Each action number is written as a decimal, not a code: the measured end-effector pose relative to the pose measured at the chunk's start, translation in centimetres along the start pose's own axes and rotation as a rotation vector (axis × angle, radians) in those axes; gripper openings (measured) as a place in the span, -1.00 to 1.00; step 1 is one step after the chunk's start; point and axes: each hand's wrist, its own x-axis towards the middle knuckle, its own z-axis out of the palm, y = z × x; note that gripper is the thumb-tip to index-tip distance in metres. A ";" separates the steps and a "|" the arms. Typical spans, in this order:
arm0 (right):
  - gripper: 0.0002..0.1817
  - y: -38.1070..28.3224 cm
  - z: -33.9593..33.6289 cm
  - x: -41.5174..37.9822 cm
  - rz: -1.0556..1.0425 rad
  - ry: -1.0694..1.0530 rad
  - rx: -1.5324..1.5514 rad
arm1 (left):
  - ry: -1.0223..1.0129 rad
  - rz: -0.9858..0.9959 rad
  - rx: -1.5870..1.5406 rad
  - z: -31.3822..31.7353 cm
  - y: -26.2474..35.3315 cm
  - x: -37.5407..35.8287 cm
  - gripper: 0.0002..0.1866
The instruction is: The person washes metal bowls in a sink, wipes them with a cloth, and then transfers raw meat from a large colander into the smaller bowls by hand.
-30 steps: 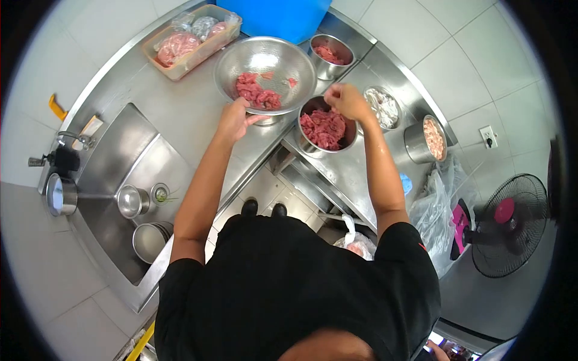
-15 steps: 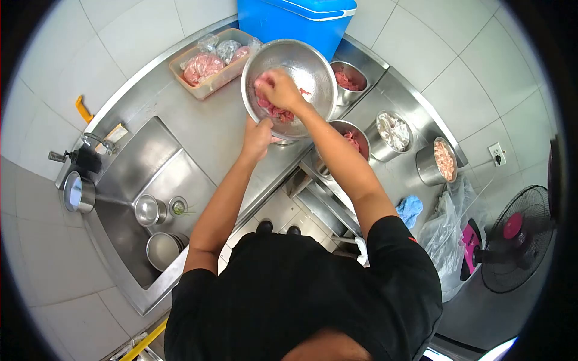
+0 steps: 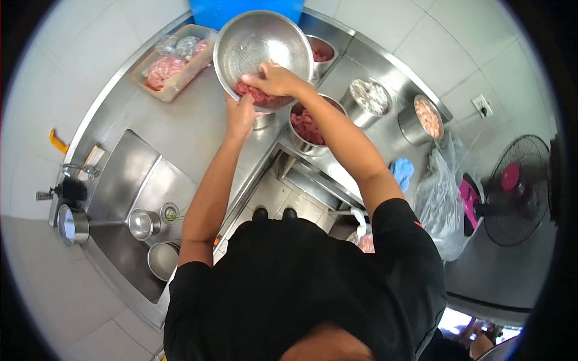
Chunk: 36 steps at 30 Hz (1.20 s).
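A perforated metal colander (image 3: pixel 263 51) is held tilted over the counter, its bowl facing me. My left hand (image 3: pixel 241 117) grips its lower left rim. Inside it, at the lower edge, lies a small heap of raw red meat (image 3: pixel 253 91). My right hand (image 3: pixel 280 81) reaches into the colander with its fingers curled against this meat. Under the colander a metal container (image 3: pixel 263 121) shows only in part. Close to my right forearm stands a steel pot (image 3: pixel 308 149) with red meat pieces in it.
A plastic tub (image 3: pixel 174 90) of bagged meat stands left, before a blue cooler (image 3: pixel 247 7). Several steel pots line the right, including one of white pieces (image 3: pixel 369 96) and one of pinkish pieces (image 3: pixel 428 117). A sink (image 3: pixel 129 162) lies left; a fan (image 3: pixel 518 189) stands right.
The view has shifted, and the colander now tilts more steeply. My right hand has moved down against the meat, which is gathered nearer the lower rim. My left hand keeps its grip.
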 end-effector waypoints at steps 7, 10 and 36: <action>-0.51 3.1 -1.4 -5.0 -0.170 0.127 -0.095 | -0.050 0.105 0.149 2.9 -4.1 0.6 -0.40; -0.61 5.4 -3.5 -7.3 -0.087 -0.085 -0.131 | -0.126 0.089 0.296 4.5 -4.1 -0.3 -0.23; -0.87 9.5 -4.4 -11.6 -0.004 0.048 -0.111 | 0.040 0.025 0.390 -0.1 -2.7 2.1 -0.22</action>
